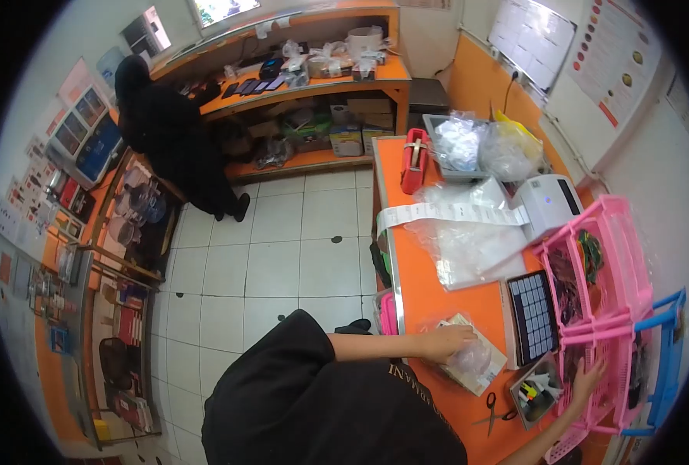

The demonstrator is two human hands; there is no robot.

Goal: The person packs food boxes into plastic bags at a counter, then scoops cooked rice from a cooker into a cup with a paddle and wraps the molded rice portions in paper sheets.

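Observation:
My left hand (446, 343) rests over a crumpled clear plastic bag (470, 358), its fingers bent onto it. Under the bag lies a pale booklet or stack of paper (485, 376) on the orange table. At the right, my right hand (589, 380) reaches into the lower part of a pink plastic rack (611, 349); what its fingers touch inside is too small to make out. Between the hands are black-handled scissors (493, 415), a tray of markers (537, 392) and a tablet-like device with a grid screen (533, 318).
A white label printer (547, 203) with a long paper strip (453, 214), plastic sheets (468, 252), a red case (415, 161) and a grey bin of bags (459, 145) stand farther back. Another person in black (166, 132) stands at the far counter. A blue rack (667, 364) adjoins the pink one.

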